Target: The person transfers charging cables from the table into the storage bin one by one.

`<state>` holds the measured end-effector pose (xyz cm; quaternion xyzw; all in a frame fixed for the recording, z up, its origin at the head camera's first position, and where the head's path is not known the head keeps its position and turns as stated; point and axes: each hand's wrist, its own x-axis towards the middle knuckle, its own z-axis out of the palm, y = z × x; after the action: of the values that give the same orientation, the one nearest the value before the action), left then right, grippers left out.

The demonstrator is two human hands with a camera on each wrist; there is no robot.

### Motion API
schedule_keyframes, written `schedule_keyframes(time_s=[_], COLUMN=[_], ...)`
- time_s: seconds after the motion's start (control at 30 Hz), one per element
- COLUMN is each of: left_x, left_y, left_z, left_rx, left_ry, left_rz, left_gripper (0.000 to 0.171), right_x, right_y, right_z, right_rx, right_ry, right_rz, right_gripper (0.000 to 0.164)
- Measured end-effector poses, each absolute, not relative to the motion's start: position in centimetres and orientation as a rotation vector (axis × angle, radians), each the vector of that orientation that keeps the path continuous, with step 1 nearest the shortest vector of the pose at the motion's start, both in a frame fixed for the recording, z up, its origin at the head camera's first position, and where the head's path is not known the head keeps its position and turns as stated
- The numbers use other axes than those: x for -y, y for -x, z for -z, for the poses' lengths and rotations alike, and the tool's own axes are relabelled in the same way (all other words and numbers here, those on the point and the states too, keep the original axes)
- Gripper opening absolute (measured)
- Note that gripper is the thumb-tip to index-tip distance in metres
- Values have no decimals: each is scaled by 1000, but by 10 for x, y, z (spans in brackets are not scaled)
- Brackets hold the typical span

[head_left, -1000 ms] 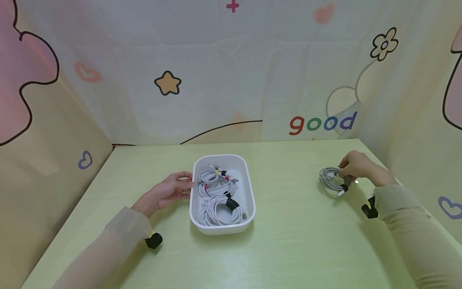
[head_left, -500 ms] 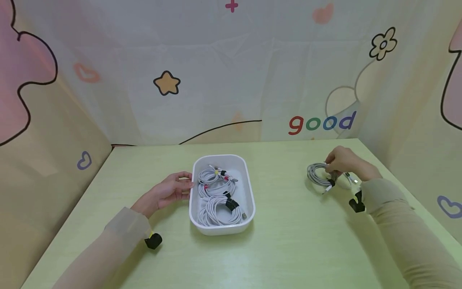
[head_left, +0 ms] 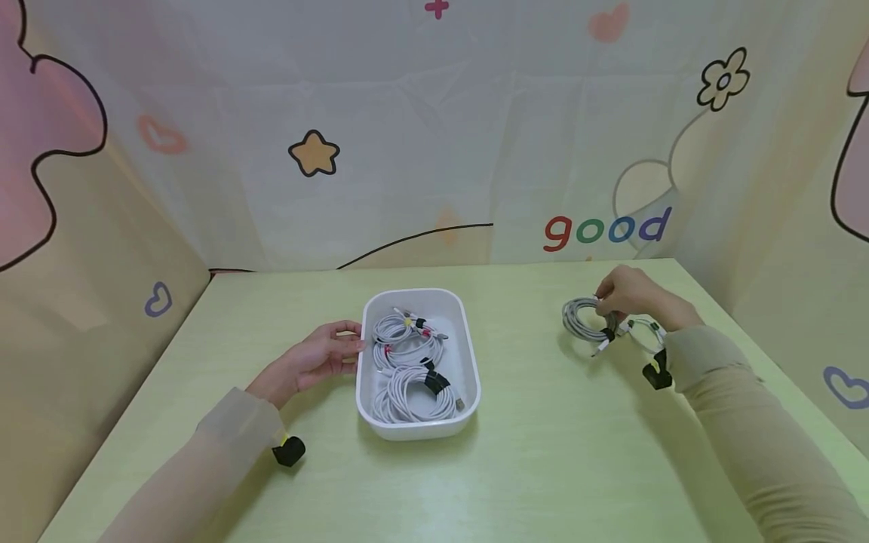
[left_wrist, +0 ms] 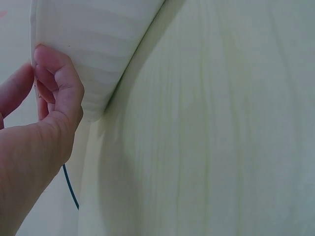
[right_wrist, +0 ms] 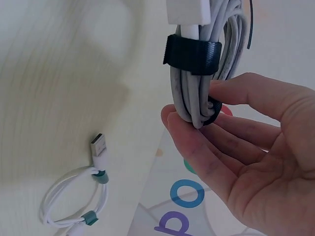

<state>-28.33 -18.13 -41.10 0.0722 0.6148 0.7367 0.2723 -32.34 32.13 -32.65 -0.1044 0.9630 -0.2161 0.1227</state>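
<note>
My left hand (head_left: 319, 358) pinches the left rim of a white plastic tray (head_left: 471, 354). In the left wrist view its thumb and fingertips (left_wrist: 47, 56) meet at the tray's edge. Toward the back right, my right hand (head_left: 634, 294) holds a coiled grey cable (head_left: 577, 323) above the table, between thumb and fingers. A black strap (right_wrist: 194, 54) binds that coil, and its pale plug (right_wrist: 188, 11) shows at the top of the right wrist view. Coiled white cables (head_left: 414, 396) lie in the tray, with black, red and yellow ties.
A smaller white cable coil (right_wrist: 47, 204) with green ties and a USB plug lies on the table (head_left: 543, 467), partly behind the right wrist in the head view. A printed fabric backdrop (head_left: 407, 188) stands behind and at both sides.
My right hand has moved left and slightly back, carrying the grey cable, and the green-tied coil has come into sight. My left hand and the tray stay put.
</note>
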Motion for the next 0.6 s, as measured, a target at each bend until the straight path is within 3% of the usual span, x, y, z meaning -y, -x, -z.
schedule_keyframes(time_s=[0.6], left_x=[181], left_y=[283], left_z=[411], left_rx=[-1656], left_ry=[-197], left_rz=[-1977], left_gripper=[31], right_x=[-296], right_y=[331], right_z=[316], right_rx=[-2801], right_ry=[366], right_rz=[614], right_gripper=[29])
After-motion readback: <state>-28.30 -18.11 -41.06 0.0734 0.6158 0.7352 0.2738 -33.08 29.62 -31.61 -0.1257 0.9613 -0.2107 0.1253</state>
